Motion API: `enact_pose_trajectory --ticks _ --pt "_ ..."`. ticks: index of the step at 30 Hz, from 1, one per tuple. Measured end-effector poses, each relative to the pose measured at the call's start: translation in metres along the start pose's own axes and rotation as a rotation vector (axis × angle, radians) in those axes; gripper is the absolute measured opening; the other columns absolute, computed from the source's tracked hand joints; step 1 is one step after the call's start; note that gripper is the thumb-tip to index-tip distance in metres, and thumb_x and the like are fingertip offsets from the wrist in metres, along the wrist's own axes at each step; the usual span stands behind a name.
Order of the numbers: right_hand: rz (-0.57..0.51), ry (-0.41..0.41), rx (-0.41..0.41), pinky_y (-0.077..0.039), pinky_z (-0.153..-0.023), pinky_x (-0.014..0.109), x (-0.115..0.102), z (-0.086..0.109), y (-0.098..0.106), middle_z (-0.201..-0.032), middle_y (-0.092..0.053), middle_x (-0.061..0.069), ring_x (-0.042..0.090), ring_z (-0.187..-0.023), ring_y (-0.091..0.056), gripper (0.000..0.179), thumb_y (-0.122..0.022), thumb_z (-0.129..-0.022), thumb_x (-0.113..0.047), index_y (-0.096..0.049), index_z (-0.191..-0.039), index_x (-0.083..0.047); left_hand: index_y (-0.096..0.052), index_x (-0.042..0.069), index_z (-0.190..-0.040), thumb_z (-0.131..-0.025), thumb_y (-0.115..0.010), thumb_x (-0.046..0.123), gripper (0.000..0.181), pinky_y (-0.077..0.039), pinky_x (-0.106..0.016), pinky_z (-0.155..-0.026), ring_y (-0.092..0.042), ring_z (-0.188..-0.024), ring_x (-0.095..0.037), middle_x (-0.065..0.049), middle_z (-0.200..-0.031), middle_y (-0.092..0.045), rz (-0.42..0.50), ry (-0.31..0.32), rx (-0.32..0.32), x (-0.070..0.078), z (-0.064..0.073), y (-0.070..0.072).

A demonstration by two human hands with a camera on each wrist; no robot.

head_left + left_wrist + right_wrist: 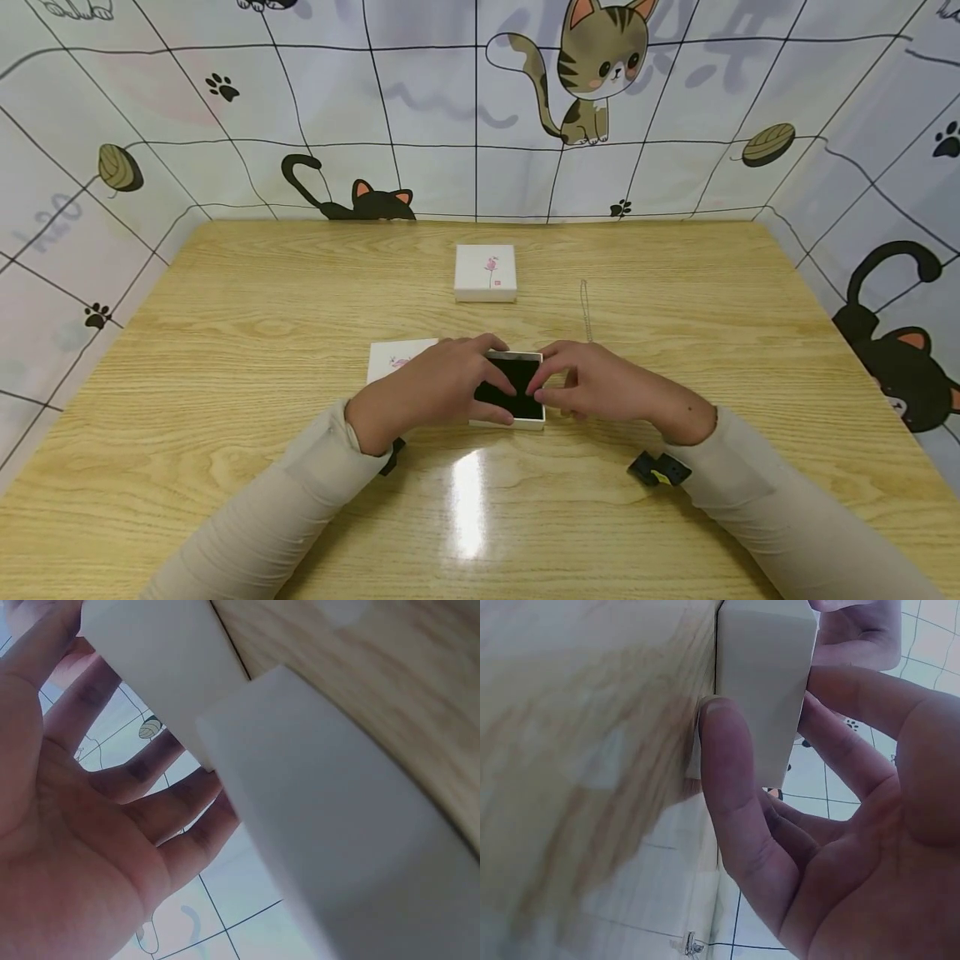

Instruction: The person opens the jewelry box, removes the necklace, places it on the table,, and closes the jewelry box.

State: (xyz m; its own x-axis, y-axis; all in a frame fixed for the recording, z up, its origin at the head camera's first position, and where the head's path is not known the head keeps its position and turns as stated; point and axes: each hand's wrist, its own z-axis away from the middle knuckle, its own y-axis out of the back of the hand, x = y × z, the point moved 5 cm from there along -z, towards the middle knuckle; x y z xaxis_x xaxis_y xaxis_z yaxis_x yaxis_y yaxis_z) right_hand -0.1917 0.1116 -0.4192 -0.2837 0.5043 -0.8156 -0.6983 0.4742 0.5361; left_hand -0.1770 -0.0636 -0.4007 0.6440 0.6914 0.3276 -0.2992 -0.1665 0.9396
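Between my hands on the table is an open white box (pixel 525 425) with a black lining (pixel 517 406). My left hand (pixel 438 379) reaches over its left part and grips it, one finger dipping toward the lining. At the right edge my right hand (pixel 600 382) holds the box, with fingertips over the rim. The right wrist view has a finger (pixel 727 750) against the pale box side (pixel 765 682). Partly under my left hand lies a white lid (pixel 386 358) with a pink print. A thin chain (pixel 586 310) lies beyond my right hand.
Farther back stands another white box (pixel 485 273) with a pink flower print. The wooden table (pixel 262 317) meets a cat-patterned cloth wall (pixel 427 108) at its back and sides. A dark wrist device (pixel 660 469) hangs below the right sleeve.
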Motion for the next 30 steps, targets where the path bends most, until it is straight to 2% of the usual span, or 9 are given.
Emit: enact_pose_trajectory --ticks 6,13,21,23,26,30 --pt "0.001 0.003 -0.002 -0.052 -0.053 0.028 0.0009 -0.0008 -0.0004 -0.136 -0.051 0.020 0.020 -0.053 -0.058 0.014 -0.063 -0.098 -0.015 -0.074 -0.105 -0.010 -0.078 0.029 -0.110 -0.084 -0.073 0.055 0.037 -0.049 -0.047 -0.100 -0.064 -0.118 -0.021 -0.006 -0.142 -0.055 -0.015 -0.022 0.010 0.0013 -0.0004 0.0012" --pt "0.018 0.006 0.013 -0.051 -0.053 0.027 0.0007 0.0000 -0.0004 -0.139 -0.048 0.024 0.018 -0.050 -0.057 0.014 -0.064 -0.098 -0.016 -0.074 -0.104 -0.009 -0.078 0.029 -0.111 -0.085 -0.073 0.055 0.036 -0.048 -0.047 -0.101 -0.061 -0.123 -0.022 -0.005 -0.143 -0.053 -0.010 -0.011 -0.004 0.0020 0.0006 0.0013" --pt "0.009 -0.027 -0.002 -0.054 -0.058 0.029 0.0028 0.0020 0.0014 -0.152 -0.035 0.028 0.018 -0.054 -0.061 0.015 -0.064 -0.098 -0.018 -0.073 -0.107 -0.010 -0.077 0.028 -0.113 -0.086 -0.073 0.051 0.036 -0.046 -0.052 -0.103 -0.054 -0.132 -0.029 -0.005 -0.150 -0.048 0.011 -0.006 -0.015 0.0019 0.0013 0.0019" --pt "0.003 -0.038 -0.003 -0.055 -0.060 0.031 0.0033 0.0022 0.0024 -0.151 -0.037 0.026 0.019 -0.058 -0.064 0.014 -0.064 -0.098 -0.018 -0.071 -0.107 -0.011 -0.077 0.028 -0.113 -0.086 -0.074 0.051 0.036 -0.046 -0.053 -0.103 -0.053 -0.133 -0.029 -0.005 -0.150 -0.047 0.011 -0.007 -0.013 0.0016 0.0013 0.0020" --pt "-0.029 -0.057 -0.004 -0.056 -0.061 0.034 0.0048 0.0015 0.0032 -0.131 -0.057 0.026 0.021 -0.065 -0.066 0.017 -0.064 -0.098 -0.018 -0.063 -0.112 -0.010 -0.076 0.028 -0.114 -0.086 -0.074 0.050 0.036 -0.046 -0.053 -0.103 -0.053 -0.133 -0.029 -0.005 -0.149 -0.048 0.011 -0.009 -0.012 0.0011 0.0016 0.0019" --pt "-0.108 -0.103 0.007 -0.057 -0.065 0.038 0.0064 0.0003 0.0043 -0.131 -0.057 0.023 0.023 -0.075 -0.069 0.036 -0.065 -0.098 -0.018 -0.046 -0.128 -0.011 -0.076 0.027 -0.113 -0.086 -0.075 0.050 0.036 -0.047 -0.052 -0.102 -0.054 -0.131 -0.029 -0.005 -0.148 -0.049 0.007 -0.008 -0.011 0.0009 0.0022 0.0025"
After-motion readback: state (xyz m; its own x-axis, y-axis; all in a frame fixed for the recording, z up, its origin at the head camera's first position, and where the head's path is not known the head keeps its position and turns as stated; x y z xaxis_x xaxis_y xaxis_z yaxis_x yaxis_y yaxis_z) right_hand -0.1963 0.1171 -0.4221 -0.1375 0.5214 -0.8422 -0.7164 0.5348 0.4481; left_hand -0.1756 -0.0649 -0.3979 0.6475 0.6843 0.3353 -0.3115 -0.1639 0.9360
